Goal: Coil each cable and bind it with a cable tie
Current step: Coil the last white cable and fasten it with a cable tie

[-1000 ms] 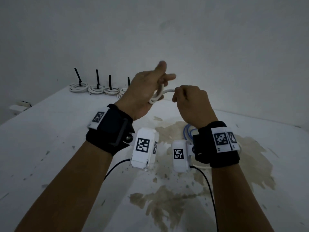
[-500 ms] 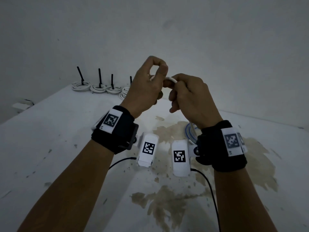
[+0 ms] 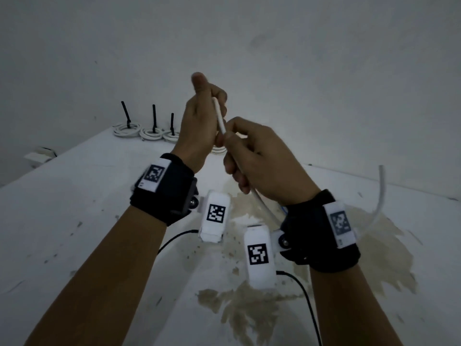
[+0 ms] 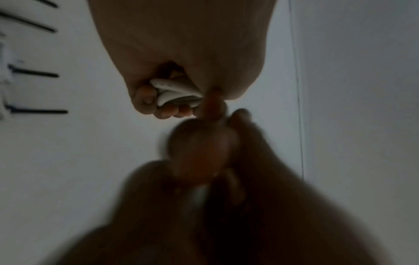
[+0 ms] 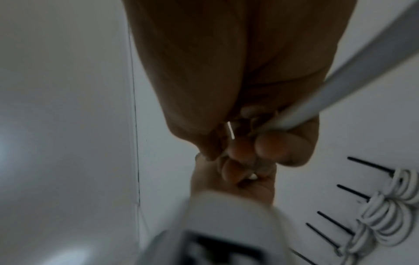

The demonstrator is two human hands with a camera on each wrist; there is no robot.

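Both hands (image 3: 199,126) (image 3: 262,161) curled around white cable (image 3: 219,118), tied coils (image 3: 149,132) on stained table (image 3: 74,208) behind.

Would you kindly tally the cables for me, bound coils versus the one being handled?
bound coils, each with a black tie: 4
white cable held by left hand and right hand: 1
Total: 5 cables

Fourth bound coil (image 3: 219,149) mostly hidden behind hands; right hand (image 4: 204,148) blurred in left-wrist view.
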